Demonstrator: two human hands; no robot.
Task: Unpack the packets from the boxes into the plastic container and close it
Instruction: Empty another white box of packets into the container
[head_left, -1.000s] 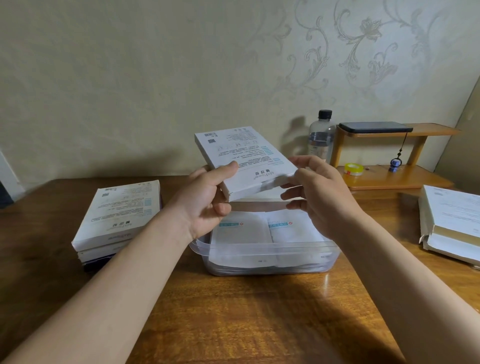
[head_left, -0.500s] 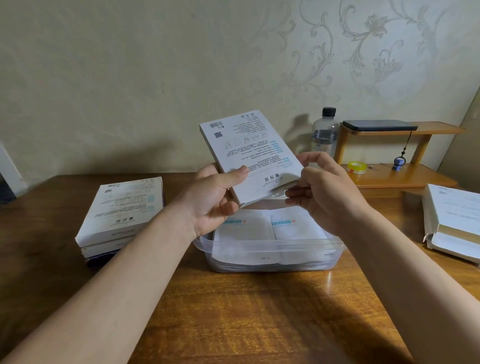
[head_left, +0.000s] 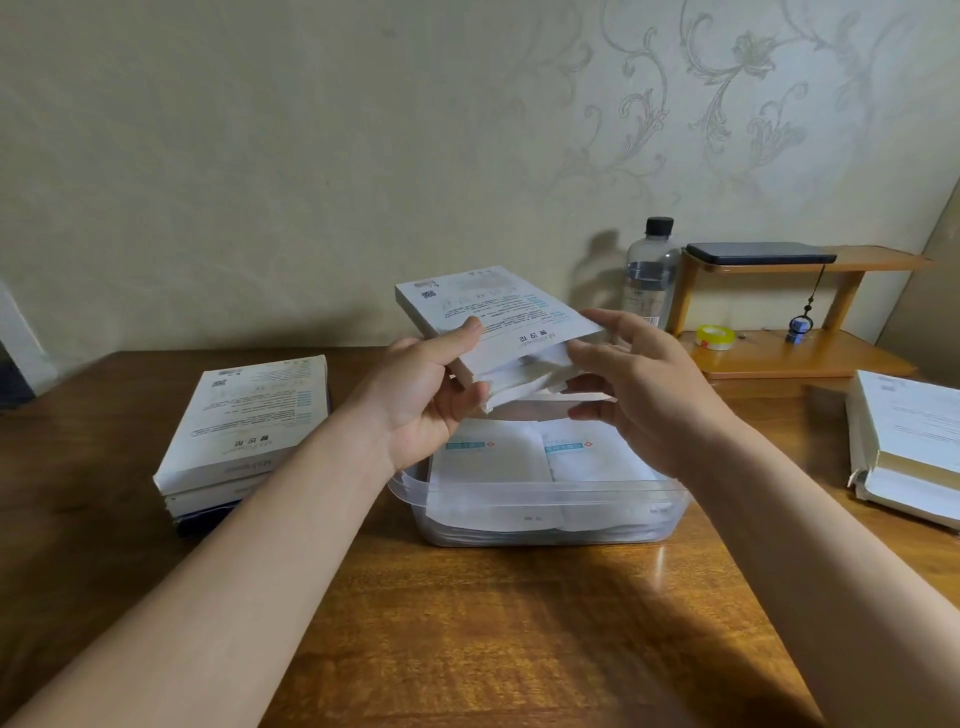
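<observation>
The box is tilting mouth-down over the plastic container, so its packets are poking out above those inside. The left hand is gripping it with curled fingers; the right hand is cupping the mouth, half-spread, grip unclear. More boxes are waiting on the worktop by a papered wall.

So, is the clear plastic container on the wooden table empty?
No, the clear plastic container holds flat white packets with blue labels, lying side by side inside it.
</observation>
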